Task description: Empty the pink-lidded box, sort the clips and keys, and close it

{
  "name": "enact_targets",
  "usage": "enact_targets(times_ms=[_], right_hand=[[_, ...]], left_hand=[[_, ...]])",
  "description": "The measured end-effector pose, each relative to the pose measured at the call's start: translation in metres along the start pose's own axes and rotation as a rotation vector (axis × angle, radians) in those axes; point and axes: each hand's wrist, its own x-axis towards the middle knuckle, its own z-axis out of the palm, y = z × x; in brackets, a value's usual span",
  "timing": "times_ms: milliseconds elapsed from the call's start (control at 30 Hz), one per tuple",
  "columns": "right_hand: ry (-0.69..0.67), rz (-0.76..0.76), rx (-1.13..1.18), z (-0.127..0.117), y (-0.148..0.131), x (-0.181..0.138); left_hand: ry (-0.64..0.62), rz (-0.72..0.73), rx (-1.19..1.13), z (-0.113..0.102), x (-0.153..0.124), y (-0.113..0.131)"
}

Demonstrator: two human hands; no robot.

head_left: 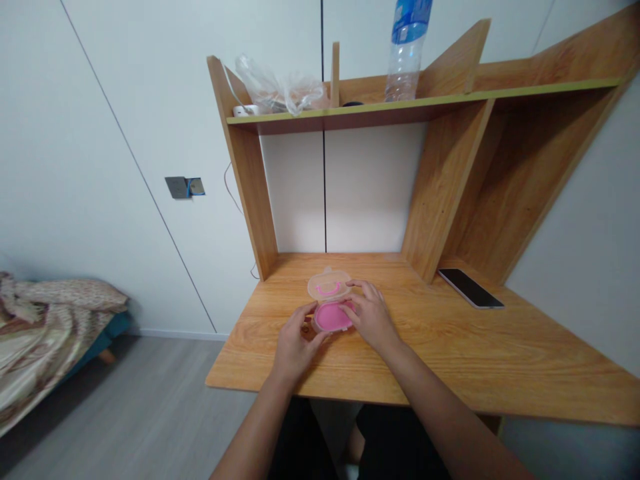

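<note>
A small oval plastic box [330, 317] with a pink inside rests on the wooden desk in front of me. Its clear lid [320, 277] is flipped back toward the far side and carries a pink curved handle [329, 289]. My left hand [294, 343] holds the left side of the box, fingers behind and thumb at the near edge. At the right rim, my right hand [373, 315] grips with its thumb over the pink inside, while its other fingers reach past the hinge side near the lid. Part of the right rim is hidden by that hand.
The desk [450, 360] carries a phone or tablet [470, 288] at right, beside a shelf upright [445, 200]. Above, the shelf holds a plastic bottle [406, 60] and a clear bag [280, 87]. A bed [60, 320] stands at left.
</note>
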Motion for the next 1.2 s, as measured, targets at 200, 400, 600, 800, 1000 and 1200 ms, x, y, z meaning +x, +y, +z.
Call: enact_targets(times_ms=[200,400,600,800,1000,1200], right_hand=[[0.0,-0.017,-0.01,-0.002,-0.002,0.001],[0.007,-0.096,-0.043,-0.01,-0.009,-0.002],[0.174,-0.089,0.06,-0.011,-0.005,-0.006],[0.168,-0.049,0.182,-0.005,0.003,-0.005],[0.045,-0.136,0.237,-0.006,0.007,0.002],[-0.057,-0.27,0.146,-0.007,0.015,0.016]], left_hand=[[-0.014,0.028,0.037,-0.003,0.0,0.003],[-0.017,-0.015,-0.012,0.001,0.0,-0.002],[-0.033,-0.083,-0.043,0.002,0.0,-0.006],[-0.062,-0.077,-0.038,0.0,0.001,-0.001],[-0.065,-0.034,-0.024,0.001,0.0,-0.003],[-0.067,-0.001,0.029,0.002,0.0,-0.008]])
